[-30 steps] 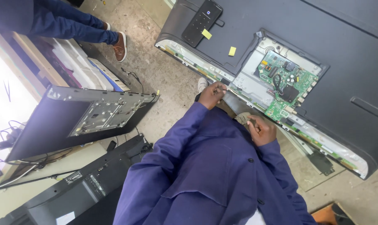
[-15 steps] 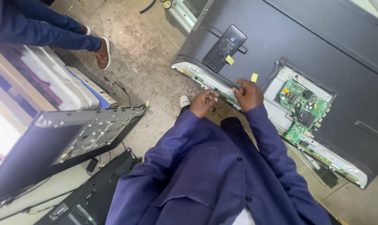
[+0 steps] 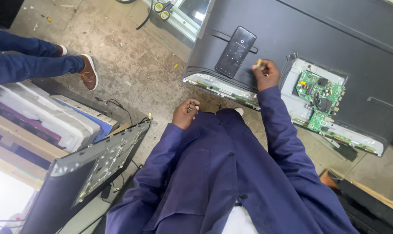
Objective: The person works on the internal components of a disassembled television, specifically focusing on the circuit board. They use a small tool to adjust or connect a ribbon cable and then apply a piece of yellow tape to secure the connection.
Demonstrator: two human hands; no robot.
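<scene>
A large black television (image 3: 335,39) lies face down on the concrete floor. Part of its back is open, showing a green circuit board (image 3: 320,97). My right hand (image 3: 266,74) rests on the television's back, closed around a small yellow-tipped object, just right of a black phone (image 3: 236,52) lying there. My left hand (image 3: 185,113) hangs curled in a loose fist above the floor, a little short of the television's near edge (image 3: 218,86). I cannot make out anything inside it. Both arms wear dark blue sleeves.
Another person's blue trouser legs and brown shoe (image 3: 90,71) are at the upper left. A second television with a bare metal back (image 3: 96,167) leans at the lower left beside white foam blocks (image 3: 53,121). Cables (image 3: 114,104) trail on the floor.
Both hands have left the television's near edge. My right hand has moved up onto the back panel beside the phone, and my left hand has pulled back toward my body.
</scene>
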